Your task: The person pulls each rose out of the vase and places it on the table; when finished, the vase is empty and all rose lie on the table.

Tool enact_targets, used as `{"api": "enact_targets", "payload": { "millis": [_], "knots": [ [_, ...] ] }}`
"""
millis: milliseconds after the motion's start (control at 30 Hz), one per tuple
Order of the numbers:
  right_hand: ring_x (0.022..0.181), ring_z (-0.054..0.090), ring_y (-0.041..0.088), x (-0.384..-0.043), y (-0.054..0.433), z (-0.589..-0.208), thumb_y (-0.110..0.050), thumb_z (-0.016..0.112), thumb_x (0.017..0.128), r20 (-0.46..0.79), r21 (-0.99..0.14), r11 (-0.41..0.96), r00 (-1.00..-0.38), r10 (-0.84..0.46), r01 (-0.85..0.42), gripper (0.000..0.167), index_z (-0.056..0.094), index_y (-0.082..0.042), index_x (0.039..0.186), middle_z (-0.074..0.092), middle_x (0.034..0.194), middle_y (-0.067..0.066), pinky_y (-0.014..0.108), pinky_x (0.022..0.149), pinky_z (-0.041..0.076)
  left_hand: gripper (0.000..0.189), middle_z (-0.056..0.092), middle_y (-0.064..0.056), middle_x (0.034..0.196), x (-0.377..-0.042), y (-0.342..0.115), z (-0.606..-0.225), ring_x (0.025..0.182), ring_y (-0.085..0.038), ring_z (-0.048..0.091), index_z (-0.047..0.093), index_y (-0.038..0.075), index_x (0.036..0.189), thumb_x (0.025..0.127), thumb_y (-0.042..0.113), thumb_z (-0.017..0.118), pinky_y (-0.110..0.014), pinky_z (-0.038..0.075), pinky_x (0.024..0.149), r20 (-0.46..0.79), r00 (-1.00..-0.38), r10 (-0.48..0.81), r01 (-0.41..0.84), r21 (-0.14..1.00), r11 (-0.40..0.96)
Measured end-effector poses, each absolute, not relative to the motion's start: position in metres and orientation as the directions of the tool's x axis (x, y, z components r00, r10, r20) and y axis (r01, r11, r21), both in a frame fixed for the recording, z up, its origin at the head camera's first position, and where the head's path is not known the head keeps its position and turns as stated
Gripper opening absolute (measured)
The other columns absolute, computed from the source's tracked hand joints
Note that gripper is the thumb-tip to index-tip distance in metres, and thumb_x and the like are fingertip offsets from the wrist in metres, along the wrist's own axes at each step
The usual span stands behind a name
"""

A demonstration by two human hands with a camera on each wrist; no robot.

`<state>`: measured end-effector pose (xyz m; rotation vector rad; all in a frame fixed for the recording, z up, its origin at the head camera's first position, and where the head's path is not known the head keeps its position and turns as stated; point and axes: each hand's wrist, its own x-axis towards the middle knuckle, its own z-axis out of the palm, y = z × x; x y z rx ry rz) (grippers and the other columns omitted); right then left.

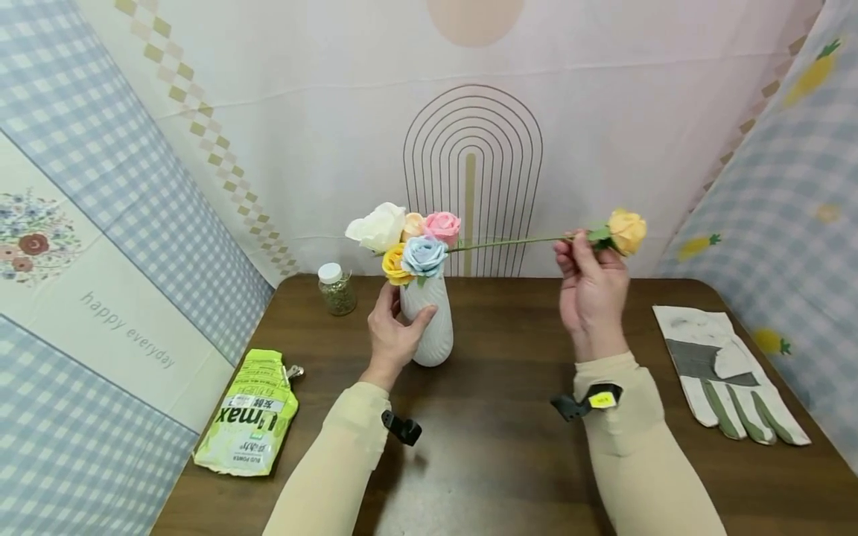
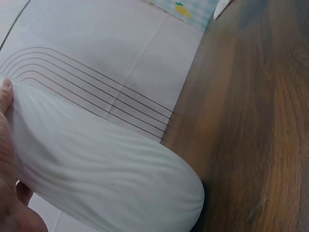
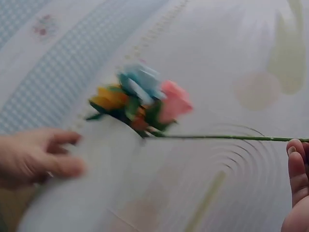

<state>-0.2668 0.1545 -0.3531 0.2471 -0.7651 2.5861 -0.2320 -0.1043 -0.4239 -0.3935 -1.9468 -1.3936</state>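
Observation:
My left hand (image 1: 392, 336) grips the upper part of a white rippled vase (image 1: 434, 331), its thumb across the front. In the left wrist view the vase (image 2: 111, 159) fills much of the lower left. Bunched at its mouth are a white rose (image 1: 378, 226), a pink rose (image 1: 442, 227), a blue rose (image 1: 424, 256), a deep yellow rose (image 1: 395, 266) and a small peach one. Out to the right, my right hand (image 1: 593, 298) pinches the stem of a pale yellow rose (image 1: 628, 231) just below its bloom. That green stem (image 3: 222, 137) lies nearly level, its far end at the bunched flowers.
A white-lidded jar (image 1: 338, 292) of dried green bits stands at the back left of the brown table (image 1: 496, 447). Nearer on the left lies a green pouch (image 1: 251, 413) with a metal clip. White-and-grey work gloves (image 1: 727, 376) lie at the right. Printed cloth hangs behind.

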Motion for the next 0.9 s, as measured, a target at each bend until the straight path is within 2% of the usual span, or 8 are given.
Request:
{"api": "enact_targets", "payload": {
  "millis": [233,400,533,700,900],
  "knots": [
    [0.074,0.069,0.028,-0.258,0.212,-0.373,0.002,0.068,0.086,0.278,-0.485,-0.733,-0.879,0.388,-0.477,0.018,0.061,0.015,0.097,0.067,0.088,0.023,0.027,0.062,0.057,0.060,0.061,-0.020,0.114,-0.232,-0.103,-0.423,0.100,-0.034,0.063,0.051,-0.002,0.126,0.075,0.004,0.081,-0.051,0.052,0.084,0.691,-0.708,-0.145,0.603,0.698,0.386],
    [0.082,0.070,0.030,-0.248,0.242,-0.397,-0.001,0.064,0.089,0.305,-0.571,-0.682,-0.889,0.340,-0.457,0.020,0.060,0.015,0.101,0.069,0.092,0.025,0.030,0.066,0.057,0.061,0.061,-0.020,0.115,-0.237,-0.104,-0.429,0.101,-0.034,0.063,0.051,-0.002,0.126,0.074,0.005,0.082,-0.051,0.052,0.084,0.694,-0.705,-0.147,0.604,0.695,0.390],
    [0.082,0.070,0.031,-0.241,0.260,-0.421,-0.002,0.063,0.090,0.282,-0.645,-0.636,-0.906,0.316,-0.423,0.020,0.059,0.015,0.102,0.070,0.092,0.024,0.030,0.064,0.057,0.064,0.062,-0.016,0.117,-0.250,-0.108,-0.444,0.101,-0.031,0.063,0.051,0.003,0.128,0.074,0.009,0.083,-0.050,0.052,0.083,0.691,-0.707,-0.149,0.598,0.697,0.395],
    [0.076,0.071,0.027,-0.234,0.277,-0.446,-0.002,0.066,0.089,0.232,-0.702,-0.577,-0.900,0.369,-0.417,0.024,0.059,0.015,0.104,0.071,0.085,0.021,0.028,0.059,0.056,0.066,0.061,-0.007,0.122,-0.256,-0.111,-0.453,0.106,-0.023,0.062,0.050,0.012,0.132,0.076,0.021,0.083,-0.044,0.052,0.087,0.670,-0.730,-0.135,0.577,0.710,0.403],
    [0.062,0.069,0.019,-0.234,0.281,-0.471,0.001,0.072,0.082,0.249,-0.778,-0.411,-0.834,0.491,-0.475,0.028,0.065,0.014,0.106,0.071,0.076,0.014,0.025,0.055,0.055,0.065,0.060,-0.002,0.124,-0.254,-0.113,-0.455,0.108,-0.018,0.061,0.049,0.015,0.133,0.079,0.032,0.080,-0.039,0.052,0.089,0.652,-0.746,-0.134,0.555,0.721,0.416]
  ]
}}
